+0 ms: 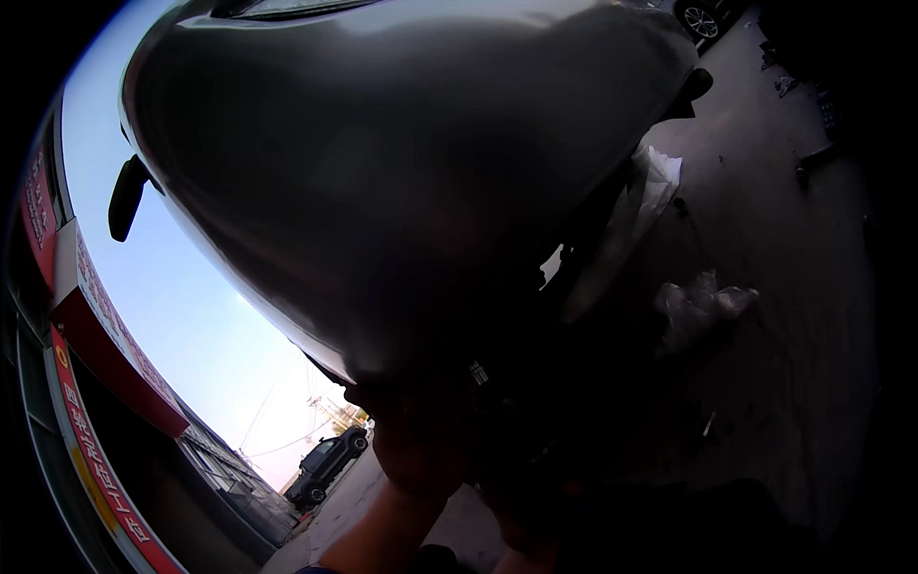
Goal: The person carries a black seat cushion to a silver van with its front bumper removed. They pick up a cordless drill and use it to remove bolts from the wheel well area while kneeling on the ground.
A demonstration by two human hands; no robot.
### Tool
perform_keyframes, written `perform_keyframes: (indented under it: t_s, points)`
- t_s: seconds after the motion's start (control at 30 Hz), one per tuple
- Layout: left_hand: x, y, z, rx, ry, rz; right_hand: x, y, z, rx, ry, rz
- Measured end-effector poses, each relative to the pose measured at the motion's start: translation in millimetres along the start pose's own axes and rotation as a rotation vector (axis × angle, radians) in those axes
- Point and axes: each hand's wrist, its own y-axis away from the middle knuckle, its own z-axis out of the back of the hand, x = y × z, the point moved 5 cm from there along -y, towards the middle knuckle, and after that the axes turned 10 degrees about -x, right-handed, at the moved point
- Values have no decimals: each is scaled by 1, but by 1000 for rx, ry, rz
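Observation:
The dark, glossy hood [411,143] of a car fills most of the view, with the foot of a windshield [287,8] at the top. My left hand [416,445] reaches up to the shadowed front edge of the car. Beside it on the right, my right hand [516,507] is nearly lost in the dark. The fingers of both hands are hidden by deep shadow, so I cannot make out what they hold or touch. A small pale patch [478,371] shows just above the hands.
A side mirror [126,196] juts out at the left. Crumpled clear plastic [703,306] and a white sheet [660,182] lie to the right. A dark parked car [327,467] and red shop signs [105,459] stand at lower left. Another car's wheel [700,21] shows at top right.

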Motion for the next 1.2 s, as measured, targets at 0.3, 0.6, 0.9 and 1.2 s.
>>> perform_keyframes:
  t_s: [0.3,0.6,0.9,1.2]
  points:
    - [3,-9,-14,-71,-299,24,-5,-9,6,99,40,-7]
    - [0,-10,-4,39,-424,43,-17,-9,7,156,17,-36]
    - [-1,-6,-12,-14,-568,-23,-22,0,-3,188,209,-112]
    - [4,-6,-19,-53,-614,-69,-14,-9,1,57,88,89]
